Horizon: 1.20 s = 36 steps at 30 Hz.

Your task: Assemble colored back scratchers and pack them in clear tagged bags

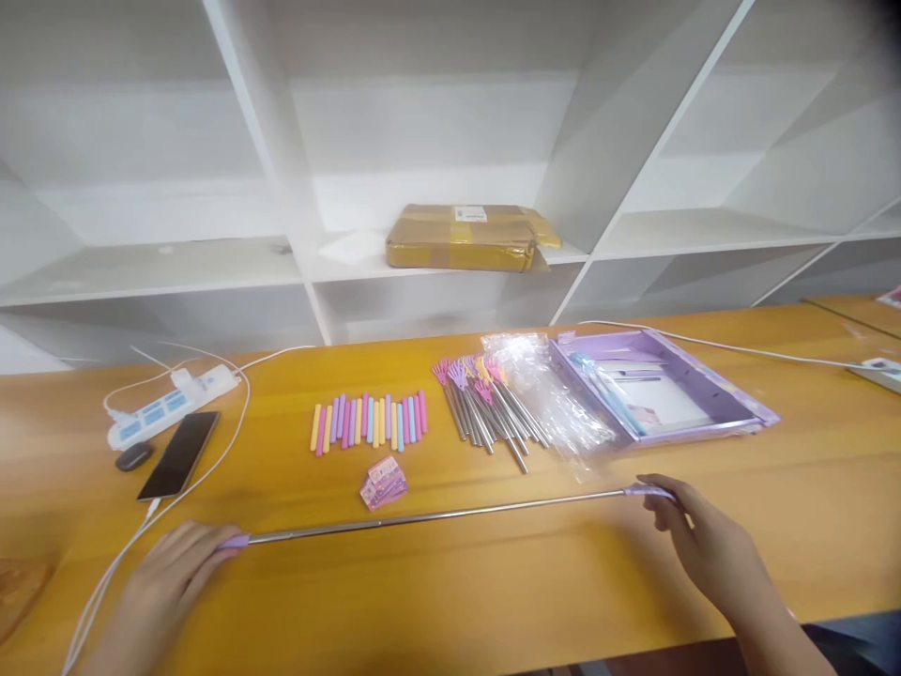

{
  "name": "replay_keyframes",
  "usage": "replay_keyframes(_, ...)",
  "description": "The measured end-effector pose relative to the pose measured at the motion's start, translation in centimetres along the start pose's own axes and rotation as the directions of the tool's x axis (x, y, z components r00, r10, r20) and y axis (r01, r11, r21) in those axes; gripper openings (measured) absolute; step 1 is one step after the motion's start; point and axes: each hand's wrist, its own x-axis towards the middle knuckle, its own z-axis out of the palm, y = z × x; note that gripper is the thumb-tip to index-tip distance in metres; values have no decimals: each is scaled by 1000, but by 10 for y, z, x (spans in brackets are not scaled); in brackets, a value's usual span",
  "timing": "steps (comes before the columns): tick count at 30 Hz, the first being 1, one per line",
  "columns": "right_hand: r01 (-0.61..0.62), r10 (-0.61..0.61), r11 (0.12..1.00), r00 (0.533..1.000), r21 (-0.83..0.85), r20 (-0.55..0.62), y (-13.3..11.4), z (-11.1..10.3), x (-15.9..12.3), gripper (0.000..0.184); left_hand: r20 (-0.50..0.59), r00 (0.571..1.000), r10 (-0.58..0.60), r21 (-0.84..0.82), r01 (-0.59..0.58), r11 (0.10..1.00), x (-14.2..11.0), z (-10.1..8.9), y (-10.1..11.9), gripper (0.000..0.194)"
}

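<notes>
A long thin metal telescopic rod point(436, 514) is stretched out across the wooden table point(493, 601). My left hand point(165, 591) is closed round its purple handle end at the left. My right hand point(696, 535) pinches the purple tip at the right end. Behind the rod lie a row of pastel foam sleeves point(370, 421), a bundle of collapsed metal rods with pink and purple hand-shaped tips point(485, 406), and a small stack of pink cards point(384, 483).
Crumpled clear plastic bags point(556, 394) lie beside a shallow purple box point(704, 427). A white power strip point(173, 404), a black phone point(179, 453) on a white cable and a dark mouse-like object point(133, 456) sit at the left. A taped brown parcel point(465, 238) rests on the white shelf.
</notes>
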Motion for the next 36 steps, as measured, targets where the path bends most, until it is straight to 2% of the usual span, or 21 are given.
replay_keyframes(6,-117,109,991,987,-61,-117,-15,-8,0,35,85,996,-31,-56,36,998,-5,3,6,34)
replay_keyframes(10,-162,144,984,969,-80,-199,-24,-6,-3,36,91,996,-10,-61,15,998,1,0,20,32)
replay_keyframes(16,-204,187,976,966,-81,-178,-33,-2,-3,34,82,993,80,-38,-77,996,1,-2,28,27)
replay_keyframes(20,-251,231,965,949,-73,-214,-32,-9,10,35,54,987,150,-15,-150,989,4,-2,25,25)
replay_keyframes(22,-245,219,966,945,-80,-244,-36,-7,16,34,44,983,177,-28,-176,984,13,2,35,24)
replay_keyframes(25,-106,85,991,971,-83,-225,-71,21,9,30,25,977,211,-110,-207,972,34,26,75,24)
replay_keyframes(27,86,-94,993,988,-77,-119,-115,55,-10,30,27,986,162,-171,-156,973,47,52,113,27)
replay_keyframes(28,190,-193,981,980,-47,-56,-140,74,-22,31,42,989,140,-184,-130,974,52,66,132,28)
replay_keyframes(30,279,-279,960,960,-5,3,-182,106,-46,33,33,996,79,-157,-73,985,58,91,161,27)
replay_keyframes(31,296,-296,955,955,14,7,-197,117,-55,32,40,998,45,-144,-39,989,59,101,170,26)
replay_keyframes(33,313,-314,948,949,59,16,-210,129,-65,30,86,996,0,-167,14,986,55,114,175,28)
replay_keyframes(36,342,-355,931,929,128,100,-201,127,-69,26,180,983,-43,-294,95,951,41,122,164,27)
